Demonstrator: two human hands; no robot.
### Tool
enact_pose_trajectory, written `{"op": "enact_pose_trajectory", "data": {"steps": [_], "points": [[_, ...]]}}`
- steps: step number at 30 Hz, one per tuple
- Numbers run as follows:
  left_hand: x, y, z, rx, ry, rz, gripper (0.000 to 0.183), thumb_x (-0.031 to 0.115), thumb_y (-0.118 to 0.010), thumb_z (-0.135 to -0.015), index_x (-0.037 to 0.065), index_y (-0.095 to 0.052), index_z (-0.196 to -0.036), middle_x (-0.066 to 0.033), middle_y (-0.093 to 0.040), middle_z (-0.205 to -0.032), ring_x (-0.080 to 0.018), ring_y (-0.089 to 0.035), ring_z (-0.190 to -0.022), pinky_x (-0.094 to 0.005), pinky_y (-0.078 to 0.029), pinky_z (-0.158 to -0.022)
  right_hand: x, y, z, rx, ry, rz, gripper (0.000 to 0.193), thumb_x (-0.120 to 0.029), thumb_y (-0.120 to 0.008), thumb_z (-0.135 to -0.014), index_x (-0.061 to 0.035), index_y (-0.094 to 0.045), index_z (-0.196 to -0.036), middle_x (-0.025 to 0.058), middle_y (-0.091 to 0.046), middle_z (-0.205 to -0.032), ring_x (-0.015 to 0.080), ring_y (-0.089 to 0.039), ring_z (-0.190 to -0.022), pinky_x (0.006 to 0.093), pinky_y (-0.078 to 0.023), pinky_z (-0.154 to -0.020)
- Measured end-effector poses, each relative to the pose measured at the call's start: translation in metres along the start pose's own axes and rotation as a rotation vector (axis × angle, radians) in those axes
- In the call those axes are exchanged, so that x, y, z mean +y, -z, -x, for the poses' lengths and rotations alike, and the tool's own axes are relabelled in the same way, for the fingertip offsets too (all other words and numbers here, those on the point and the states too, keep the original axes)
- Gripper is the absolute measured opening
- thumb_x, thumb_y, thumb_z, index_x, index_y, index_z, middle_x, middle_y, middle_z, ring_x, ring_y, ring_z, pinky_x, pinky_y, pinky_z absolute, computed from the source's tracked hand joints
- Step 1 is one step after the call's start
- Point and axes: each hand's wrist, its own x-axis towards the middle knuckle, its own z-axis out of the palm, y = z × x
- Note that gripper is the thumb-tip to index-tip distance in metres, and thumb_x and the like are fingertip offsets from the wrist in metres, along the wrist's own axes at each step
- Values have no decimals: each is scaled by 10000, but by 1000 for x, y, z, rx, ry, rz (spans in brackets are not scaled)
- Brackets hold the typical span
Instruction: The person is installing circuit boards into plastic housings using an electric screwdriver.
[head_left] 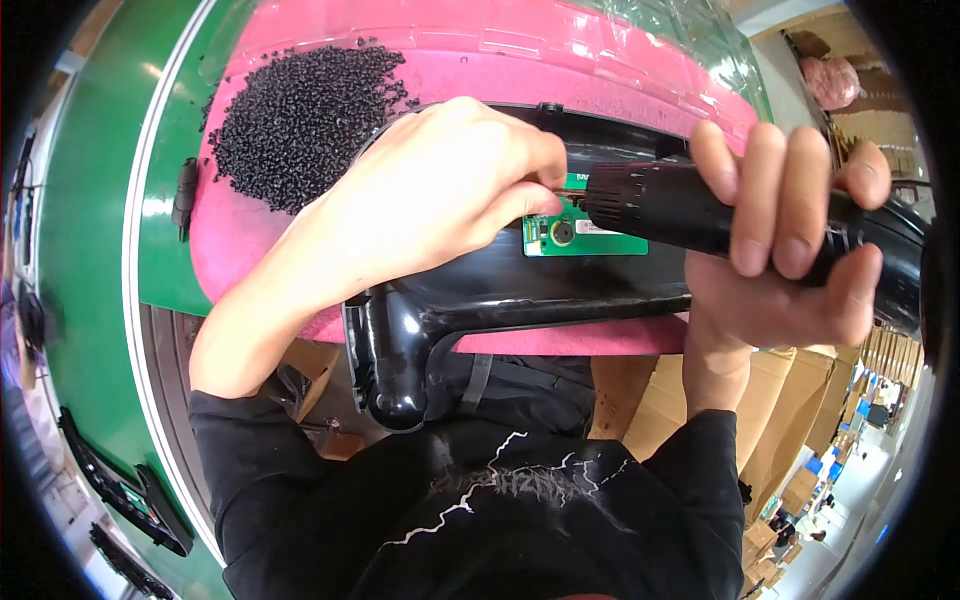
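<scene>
My right hand (pixel 775 225) is wrapped around a black electric screwdriver (pixel 655 200), held nearly level with its tip toward the left. At the bit, the thumb and fingers of my left hand (pixel 440 175) are pinched together; what they grip is hidden or too small to name. Just below the bit, a green circuit board (pixel 610 244) with a round black part lies in a glossy black plastic housing (pixel 560 285). The screwdriver covers part of the board. One arm of the housing bends down toward my lap.
A heap of small black pieces, probably screws (pixel 300 120), lies on the pink mat (pixel 440 85) at the back left. Clear plastic trays (pixel 560 25) stand behind. More black housings (pixel 130 495) rest on the green table (pixel 90 250). Cardboard (pixel 680 400) is at lower right.
</scene>
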Motion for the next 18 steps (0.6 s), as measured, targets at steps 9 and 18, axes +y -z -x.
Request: {"op": "enact_pose_trajectory", "data": {"steps": [9, 18], "points": [[-6, 1, -15, -2, -50, 153, 172, 149, -746, -792, -9, -690, -828, -82, -705, -748, -207, -700, -698, -294, -536, -633, 1, 21, -2, -6, -50, -60, 269, -301, -640, -874, -173, -532, -1084, -88, -493, -695, 53, -459, -580, 274, -333, -707], [-13, 6, -13, 159, 116, 46, 243, 196, -626, -924, -11, -640, -798, -78, -586, -587, -162, -582, -537, -287, -461, -539, 19, 6, -3, 41, -224, 110, 310, -362, -653, -868, -198, -478, -1064, -68, -472, -623, 66, -424, -488, 286, -356, -606]]}}
